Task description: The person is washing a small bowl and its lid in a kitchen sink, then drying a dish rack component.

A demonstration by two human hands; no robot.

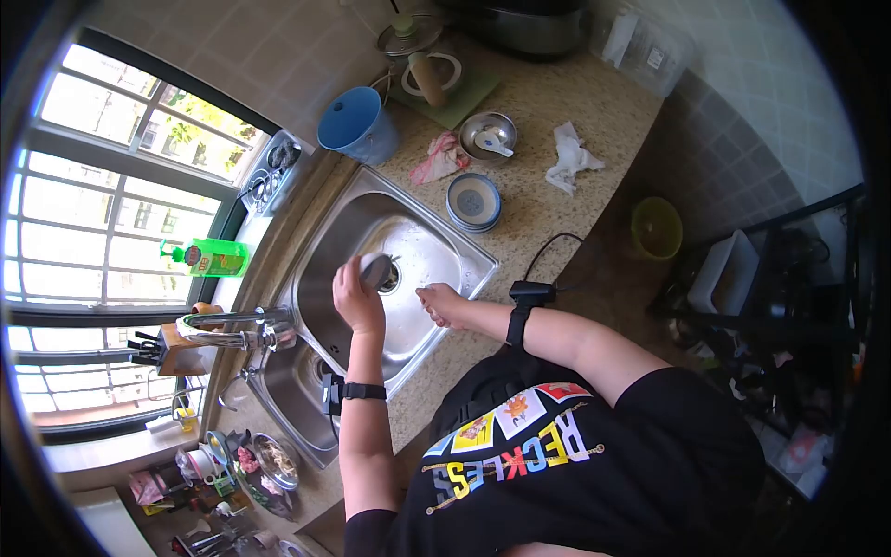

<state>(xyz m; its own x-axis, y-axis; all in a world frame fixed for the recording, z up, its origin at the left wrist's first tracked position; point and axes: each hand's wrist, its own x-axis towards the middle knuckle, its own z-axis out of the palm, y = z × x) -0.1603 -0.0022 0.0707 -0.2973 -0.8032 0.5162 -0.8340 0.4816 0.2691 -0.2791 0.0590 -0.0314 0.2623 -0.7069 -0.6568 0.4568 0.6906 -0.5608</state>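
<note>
Well, small rounded bowl (376, 271), greyish, tilted in left grip (357, 297)

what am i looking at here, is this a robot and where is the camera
No robot: these are a person's two bare hands, with black straps on the forearms. The one picture comes from a camera on the person's head. The left hand holds what looks like a small bowl over the sink; whether the right hand grips anything is unclear. On the counter are stacked bowls, a metal bowl with a spoon, and a blue bucket.
</note>
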